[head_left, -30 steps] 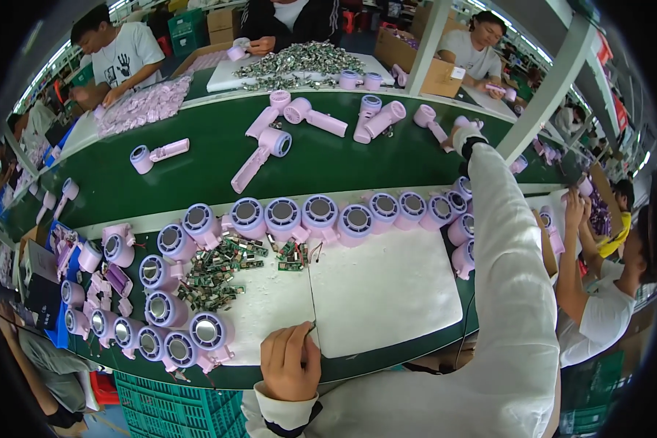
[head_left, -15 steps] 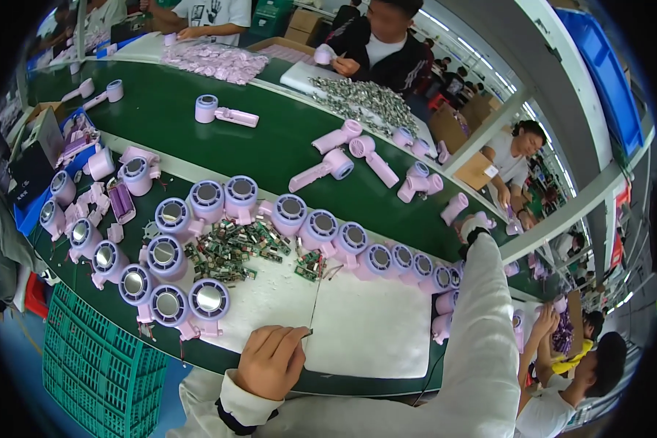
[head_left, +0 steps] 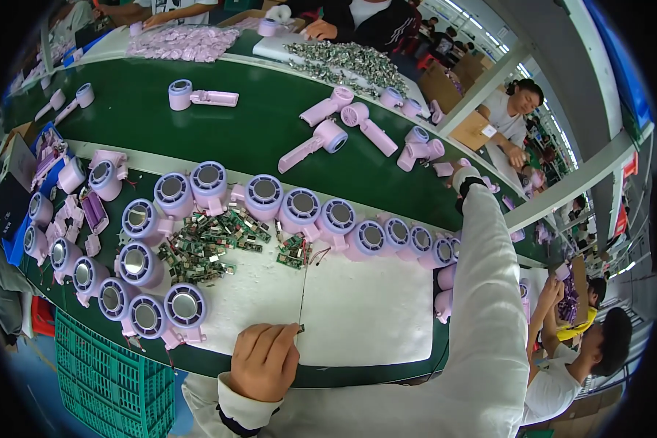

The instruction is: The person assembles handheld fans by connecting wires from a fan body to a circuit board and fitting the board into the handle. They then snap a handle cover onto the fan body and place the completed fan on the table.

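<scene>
My left hand (head_left: 264, 359) is closed in a pinch near the front edge of the white foam sheet (head_left: 372, 314). A small dark green circuit board (head_left: 301, 329) pokes out from its fingertips. My right arm stretches far across to the green belt, where my right hand (head_left: 466, 175) reaches a pink handheld fan body (head_left: 443, 169). The hand partly covers that fan body, and its fingers are too small and hidden to show a grip. Loose circuit boards (head_left: 197, 252) lie heaped on the foam, with a smaller heap (head_left: 293, 251) beside them.
Pink fan heads with purple rims (head_left: 299, 206) curve around the boards. Several fan bodies (head_left: 314, 144) lie on the green belt (head_left: 248, 139). A green crate (head_left: 113, 372) stands lower left. A white post (head_left: 562, 197) rises beyond my right arm. Co-workers sit across and to the right.
My right hand has moved farther out and now partly covers the pink fan body on the belt. My left hand keeps its pinch on the small circuit board. The view has shifted.
</scene>
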Demonstrator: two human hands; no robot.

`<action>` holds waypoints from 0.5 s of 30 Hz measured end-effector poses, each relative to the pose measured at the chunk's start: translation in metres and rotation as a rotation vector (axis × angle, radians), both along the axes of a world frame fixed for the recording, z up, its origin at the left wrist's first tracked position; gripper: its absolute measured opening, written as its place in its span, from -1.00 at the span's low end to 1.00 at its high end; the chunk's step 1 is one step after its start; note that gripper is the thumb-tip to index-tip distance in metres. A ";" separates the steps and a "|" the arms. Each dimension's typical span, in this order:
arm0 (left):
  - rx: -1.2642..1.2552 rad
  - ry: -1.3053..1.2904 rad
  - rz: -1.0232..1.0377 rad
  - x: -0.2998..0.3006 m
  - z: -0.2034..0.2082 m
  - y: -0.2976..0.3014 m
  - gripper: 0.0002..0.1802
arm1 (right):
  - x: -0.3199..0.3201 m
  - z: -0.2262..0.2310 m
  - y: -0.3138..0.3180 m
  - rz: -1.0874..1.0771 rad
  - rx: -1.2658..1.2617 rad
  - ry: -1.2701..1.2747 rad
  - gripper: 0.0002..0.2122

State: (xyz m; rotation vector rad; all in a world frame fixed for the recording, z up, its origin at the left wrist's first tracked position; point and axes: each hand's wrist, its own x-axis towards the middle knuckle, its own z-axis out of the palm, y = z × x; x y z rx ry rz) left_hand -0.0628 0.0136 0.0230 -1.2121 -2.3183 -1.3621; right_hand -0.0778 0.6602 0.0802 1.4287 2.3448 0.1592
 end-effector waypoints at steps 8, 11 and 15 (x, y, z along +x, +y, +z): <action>-0.011 -0.052 0.005 -0.002 0.001 0.001 -0.61 | -0.003 -0.024 0.036 0.366 -0.002 -0.090 -0.41; -0.019 -0.070 0.005 -0.001 0.002 0.001 -0.62 | 0.002 0.003 -0.005 0.475 0.200 -0.200 -0.50; 0.006 -0.073 -0.034 -0.007 0.002 0.002 -0.63 | 0.046 0.033 0.023 0.456 0.558 0.089 -0.57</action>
